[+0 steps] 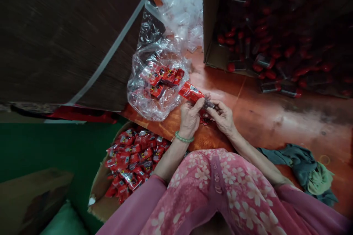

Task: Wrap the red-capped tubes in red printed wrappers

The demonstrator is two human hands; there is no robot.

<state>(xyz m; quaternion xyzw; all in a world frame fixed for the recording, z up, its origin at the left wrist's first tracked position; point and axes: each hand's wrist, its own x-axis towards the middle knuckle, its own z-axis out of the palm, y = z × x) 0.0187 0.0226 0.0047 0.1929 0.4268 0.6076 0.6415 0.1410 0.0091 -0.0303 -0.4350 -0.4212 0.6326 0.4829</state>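
My left hand (189, 116), with a green bead bracelet on its wrist, is closed on a red printed packet (191, 92) that sticks up and to the left from the fingers. My right hand (223, 116) pinches a small clear-wrapped red item (207, 105) between both hands, right at the packet's lower end. Both hands meet above the reddish floor, in front of my knees in pink flowered cloth.
A clear plastic bag (143, 91) with more red packets lies just left of the hands. A cardboard box (96, 205) of several wrapped red packs sits at lower left. Another carton (213, 53) of red-capped tubes stands at upper right. Grey-green cloth (306, 169) lies right.
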